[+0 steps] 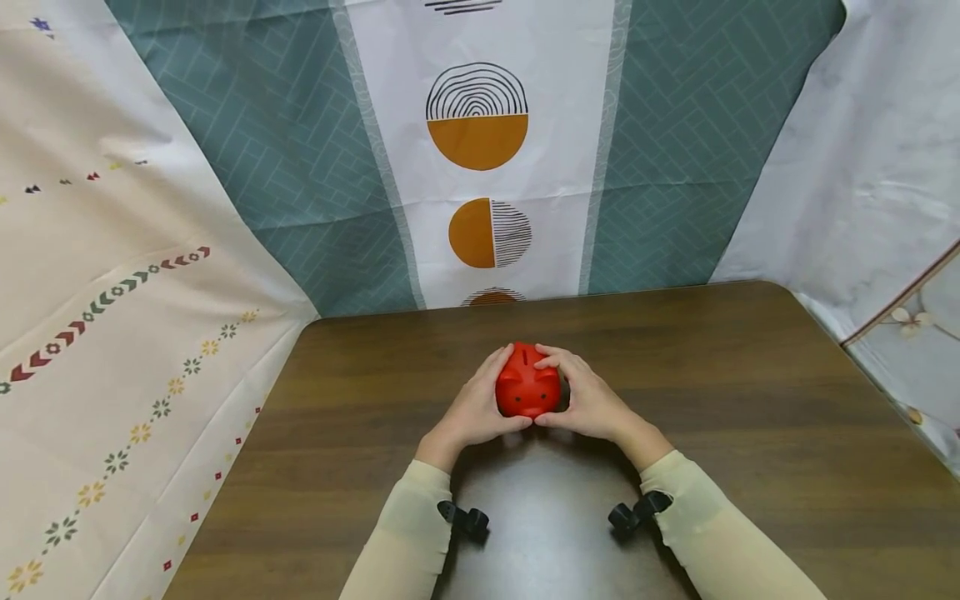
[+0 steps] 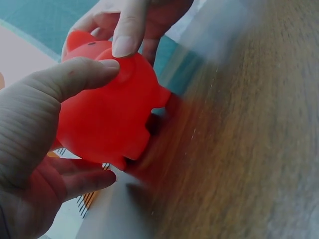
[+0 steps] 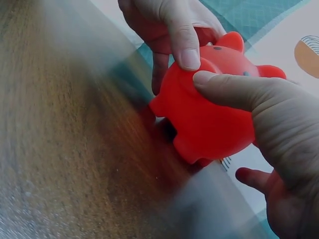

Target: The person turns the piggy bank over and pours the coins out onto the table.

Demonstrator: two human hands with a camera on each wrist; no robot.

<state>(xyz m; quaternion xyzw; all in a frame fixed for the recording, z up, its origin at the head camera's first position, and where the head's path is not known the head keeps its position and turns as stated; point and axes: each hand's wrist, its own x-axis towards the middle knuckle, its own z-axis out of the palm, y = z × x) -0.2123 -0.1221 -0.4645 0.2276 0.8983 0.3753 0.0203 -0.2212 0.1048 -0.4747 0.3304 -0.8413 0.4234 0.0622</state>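
A red piggy bank [image 1: 527,387] with small dark eyes is between both hands at the middle of the wooden table, its face toward me and its coin slot on top. My left hand [image 1: 472,410] grips its left side, fingers curved round the flank. On the opposite side my right hand [image 1: 597,406] holds it the same way. In the left wrist view, both thumbs meet at the snout of the piggy bank [image 2: 102,122]. Its stubby feet show low in the right wrist view, close to the tabletop; whether they all touch cannot be told.
The brown wooden table [image 1: 360,467] reaches back to a hanging teal and white cloth [image 1: 480,183]. A patterned cream cloth [image 1: 135,333] hangs at the left and a white one [image 1: 877,167] at the right. Each wrist wears a black strap mount [image 1: 468,521].
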